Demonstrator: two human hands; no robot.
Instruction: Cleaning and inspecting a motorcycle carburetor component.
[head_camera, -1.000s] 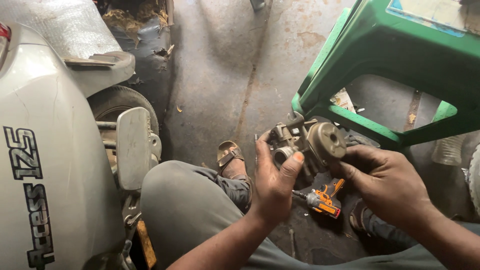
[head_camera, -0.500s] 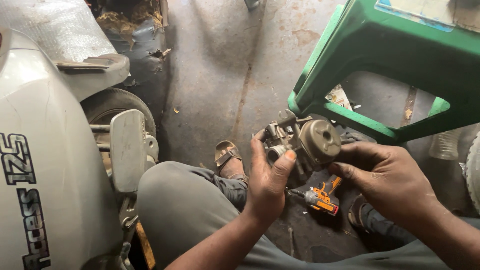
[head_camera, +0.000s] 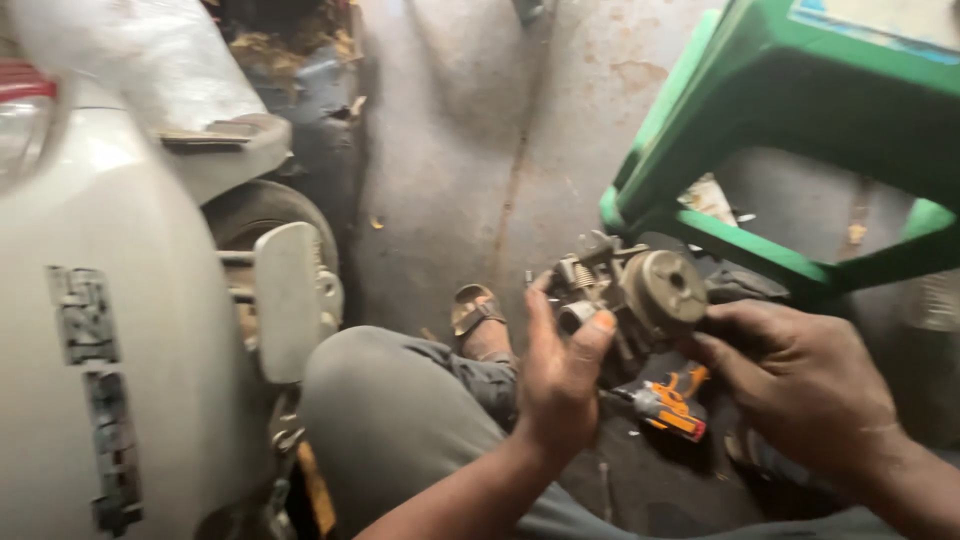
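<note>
A grimy metal carburetor (head_camera: 628, 290) with a round cap is held up over my lap. My right hand (head_camera: 800, 385) grips it from the right, fingers under the round cap. My left hand (head_camera: 558, 375) touches its left side, thumb on the body and fingers spread upward. Below it, on the dark floor, lies an orange and black tool (head_camera: 672, 402). My grey-trousered knee (head_camera: 400, 420) and sandalled foot (head_camera: 478, 312) are underneath.
A white scooter (head_camera: 110, 330) with a footrest plate (head_camera: 285, 300) and rear tyre (head_camera: 270, 215) fills the left. A green plastic stool (head_camera: 790, 110) stands at the upper right. Stained concrete floor (head_camera: 470, 130) runs between them.
The view has shifted a little. The carburetor and both hands sit slightly lower and further right in view; the grip is unchanged.
</note>
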